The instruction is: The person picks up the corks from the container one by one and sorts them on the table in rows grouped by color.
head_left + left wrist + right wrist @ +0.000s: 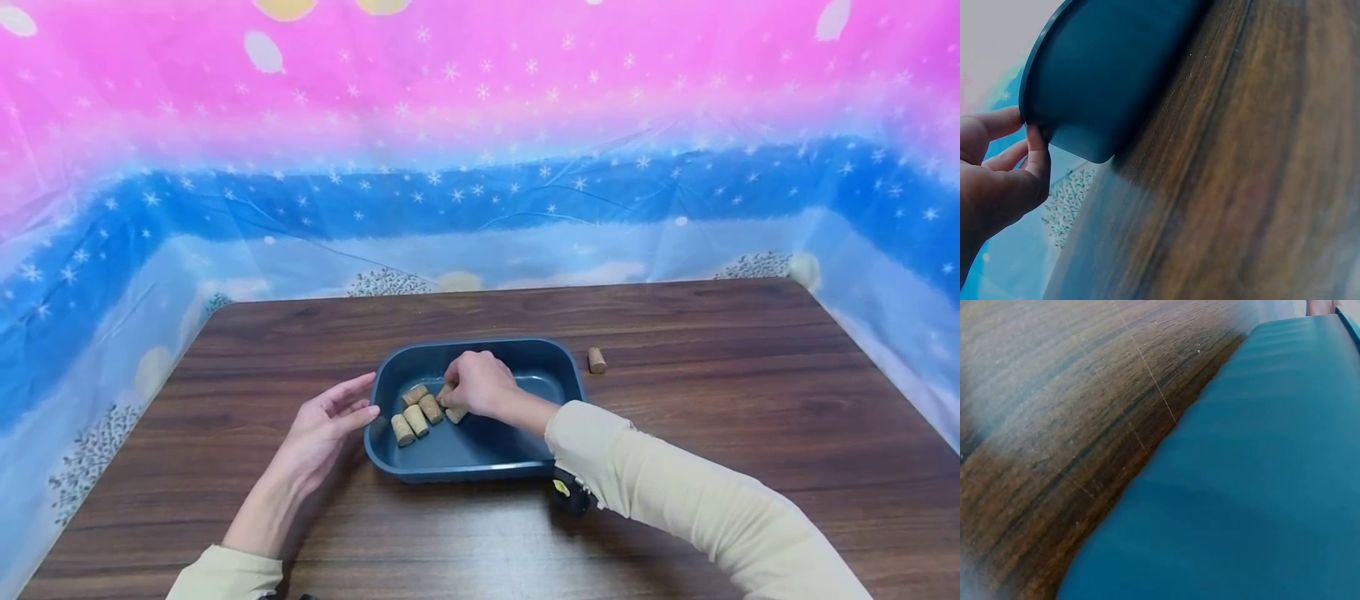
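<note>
A dark blue rectangular tray point(480, 469) stands on the table. Several corks lie in its left part, among them a light cork point(402, 430) nearest the front left. My right hand point(480, 383) reaches into the tray, its fingertips pinching a cork point(446, 392); another cork point(455, 415) lies just below them, partly covered. At the tray's left end my left hand point(322, 429) touches the rim with thumb and fingertips, the fingers loosely extended. The left wrist view shows these fingers point(1004, 123) against the tray's outer wall. The right wrist view shows only the tray's side point(1229, 487), not the right hand.
One more cork point(596, 360) stands on the wooden table point(720, 383), to the right of the tray. A pink and blue snowflake-patterned cloth point(480, 192) hangs behind and beside the table. A black wrist device point(570, 492) sits under the right cuff, near the tray's front right corner.
</note>
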A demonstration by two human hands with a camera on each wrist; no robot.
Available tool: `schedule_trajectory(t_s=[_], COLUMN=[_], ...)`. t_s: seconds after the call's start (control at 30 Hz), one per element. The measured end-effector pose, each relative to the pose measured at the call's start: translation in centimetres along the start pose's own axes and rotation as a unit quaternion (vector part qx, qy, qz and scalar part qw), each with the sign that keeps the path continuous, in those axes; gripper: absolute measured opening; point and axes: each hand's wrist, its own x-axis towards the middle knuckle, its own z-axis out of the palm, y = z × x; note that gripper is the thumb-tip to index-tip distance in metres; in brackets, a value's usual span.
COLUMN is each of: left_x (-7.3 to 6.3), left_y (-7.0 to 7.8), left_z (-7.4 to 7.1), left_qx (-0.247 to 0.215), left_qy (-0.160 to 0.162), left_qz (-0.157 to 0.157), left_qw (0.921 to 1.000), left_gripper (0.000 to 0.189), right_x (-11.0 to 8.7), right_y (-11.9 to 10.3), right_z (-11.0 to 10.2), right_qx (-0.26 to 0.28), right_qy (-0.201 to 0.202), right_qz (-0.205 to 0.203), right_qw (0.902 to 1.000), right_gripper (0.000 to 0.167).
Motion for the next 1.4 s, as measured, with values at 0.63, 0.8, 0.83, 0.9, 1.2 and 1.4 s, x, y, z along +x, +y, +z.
schedule_trajectory(t_s=[0.63, 0.8, 0.83, 0.9, 1.2, 1.4], left_x=[-0.1, -0.1, -0.1, -0.1, 0.1, 0.1], left_y=[-0.3, -0.4, -0.4, -0.4, -0.3, -0.3], left_z=[0.0, 0.0, 0.0, 0.0, 0.1, 0.1], left_qx=[-0.016, -0.017, -0.018, -0.021, -0.033, -0.033], left_qy=[0.013, 0.013, 0.013, 0.011, 0.007, 0.005], left_qz=[-0.011, -0.012, -0.013, -0.013, -0.014, -0.015], left_qw=[0.9997, 0.9997, 0.9997, 0.9996, 0.9993, 0.9993], left_gripper=[0.058, 0.059, 0.059, 0.059, 0.06, 0.06], right_x=[0.0, -0.3, -0.3, -0.4, -0.6, -1.3], right_y=[0.3, 0.4, 0.4, 0.5, 1.9, 4.0], right_z=[-2.2, -3.2, -3.5, -4.1, -7.1, -8.1], right_qx=[0.08, 0.114, 0.117, 0.126, 0.155, 0.182], right_qy=[-0.041, -0.045, -0.045, -0.043, -0.008, 0.009], right_qz=[-0.031, -0.046, -0.047, -0.052, -0.046, -0.028], right_qw=[0.9955, 0.9914, 0.9909, 0.9898, 0.9868, 0.9828], right_gripper=[0.031, 0.03, 0.03, 0.029, 0.032, 0.031])
